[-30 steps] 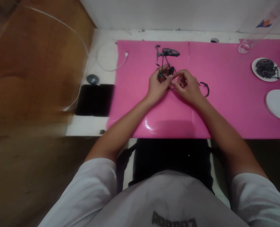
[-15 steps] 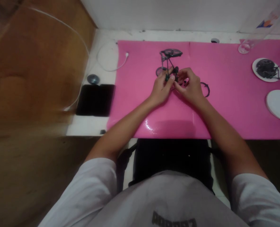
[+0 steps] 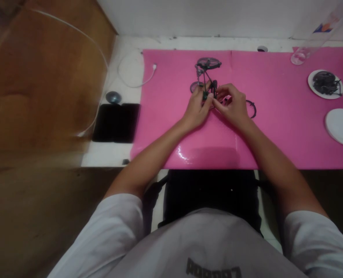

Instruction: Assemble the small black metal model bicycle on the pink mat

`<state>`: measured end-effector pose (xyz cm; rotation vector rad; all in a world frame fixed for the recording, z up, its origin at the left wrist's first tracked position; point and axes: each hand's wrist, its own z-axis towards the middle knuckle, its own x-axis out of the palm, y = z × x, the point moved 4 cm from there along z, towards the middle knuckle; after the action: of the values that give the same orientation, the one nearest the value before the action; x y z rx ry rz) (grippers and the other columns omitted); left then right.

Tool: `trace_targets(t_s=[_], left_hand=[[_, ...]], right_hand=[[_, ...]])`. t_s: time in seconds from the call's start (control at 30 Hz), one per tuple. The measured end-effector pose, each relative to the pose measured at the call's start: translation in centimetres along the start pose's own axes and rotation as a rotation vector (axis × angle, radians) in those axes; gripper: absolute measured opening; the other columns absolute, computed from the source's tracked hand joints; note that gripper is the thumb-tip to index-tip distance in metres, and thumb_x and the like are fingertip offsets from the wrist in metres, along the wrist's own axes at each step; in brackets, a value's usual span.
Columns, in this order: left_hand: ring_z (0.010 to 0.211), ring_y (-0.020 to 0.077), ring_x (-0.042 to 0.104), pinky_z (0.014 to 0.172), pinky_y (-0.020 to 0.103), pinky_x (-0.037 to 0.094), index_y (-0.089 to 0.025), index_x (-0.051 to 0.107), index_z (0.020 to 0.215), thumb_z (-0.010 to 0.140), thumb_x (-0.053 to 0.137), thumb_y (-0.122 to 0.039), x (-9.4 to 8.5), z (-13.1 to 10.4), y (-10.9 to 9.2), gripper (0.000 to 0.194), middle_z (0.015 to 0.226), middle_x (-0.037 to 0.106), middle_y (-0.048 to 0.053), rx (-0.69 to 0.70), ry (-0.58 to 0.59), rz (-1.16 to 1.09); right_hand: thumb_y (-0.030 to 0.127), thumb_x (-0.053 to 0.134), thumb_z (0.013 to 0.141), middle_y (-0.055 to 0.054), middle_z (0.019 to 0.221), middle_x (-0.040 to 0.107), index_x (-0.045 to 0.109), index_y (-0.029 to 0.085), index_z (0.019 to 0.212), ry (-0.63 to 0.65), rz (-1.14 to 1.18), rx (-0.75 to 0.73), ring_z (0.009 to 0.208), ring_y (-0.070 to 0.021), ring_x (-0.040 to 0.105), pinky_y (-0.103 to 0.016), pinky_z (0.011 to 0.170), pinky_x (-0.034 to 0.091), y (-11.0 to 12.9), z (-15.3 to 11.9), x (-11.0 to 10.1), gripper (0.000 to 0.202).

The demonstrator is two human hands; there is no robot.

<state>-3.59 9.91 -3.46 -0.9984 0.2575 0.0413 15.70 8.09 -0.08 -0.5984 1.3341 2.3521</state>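
A small dark model bicycle (image 3: 199, 72) is held over the pink sheet, one wheel (image 3: 209, 63) at its far end and another at its left. My left hand (image 3: 195, 110) is closed round its frame, with the thumb pressed against a dark part. From the right, my right hand (image 3: 234, 105) pinches the near end of the bicycle between thumb and fingers. The fingers hide which part they grip. Just right of that hand a dark ring-shaped piece (image 3: 255, 109) shows, partly hidden behind it.
The pink sheet (image 3: 171, 150) covers the table. At the right stand a white plate of dark parts (image 3: 310, 83), another white plate (image 3: 342, 127) and a clear plastic container (image 3: 299, 58). At the left lie a black flat case (image 3: 116, 123), a dark round object (image 3: 113, 97) and a white cable (image 3: 154, 67).
Both hands keep their hold in nearly the same place. The bicycle has tilted very slightly, its far wheel shifting a little left and away. The whole view has shifted slightly.
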Motion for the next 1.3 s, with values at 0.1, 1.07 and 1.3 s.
trace_targets(t_s=[0.1,1.07,1.3], left_hand=[[0.162,0.0385,0.067,0.140,0.055,0.049,-0.028,0.076,0.155,0.108,0.066,-0.086,0.0,-0.2,-0.6,0.075,0.161,0.077,0.017,-0.054,-0.050,-0.052],[0.122,0.0305,0.088,0.112,0.049,0.073,-0.025,0.083,0.118,0.085,0.104,-0.066,-0.8,0.4,-0.2,0.057,0.125,0.092,0.011,-0.409,-0.131,-0.379],[0.127,0.0328,0.088,0.112,0.050,0.072,-0.024,0.079,0.128,0.079,0.110,-0.052,-0.6,0.1,0.1,0.064,0.131,0.090,0.015,-0.437,-0.066,-0.430]], right_hand=[[0.073,0.087,0.101,-0.011,0.107,0.085,0.077,0.029,0.125,0.000,0.007,0.004,0.102,-0.0340,0.084,-0.057,0.094,0.076,0.3,-0.1,0.0,0.051],[0.053,0.097,0.095,-0.010,0.123,0.087,0.072,0.036,0.160,0.106,0.001,-0.013,0.115,-0.0394,0.084,-0.066,0.108,0.070,2.0,0.1,0.2,0.072],[0.063,0.095,0.096,-0.013,0.126,0.087,0.073,0.035,0.160,0.095,-0.010,-0.038,0.112,-0.0405,0.083,-0.070,0.111,0.069,2.2,-0.1,-0.1,0.074]])
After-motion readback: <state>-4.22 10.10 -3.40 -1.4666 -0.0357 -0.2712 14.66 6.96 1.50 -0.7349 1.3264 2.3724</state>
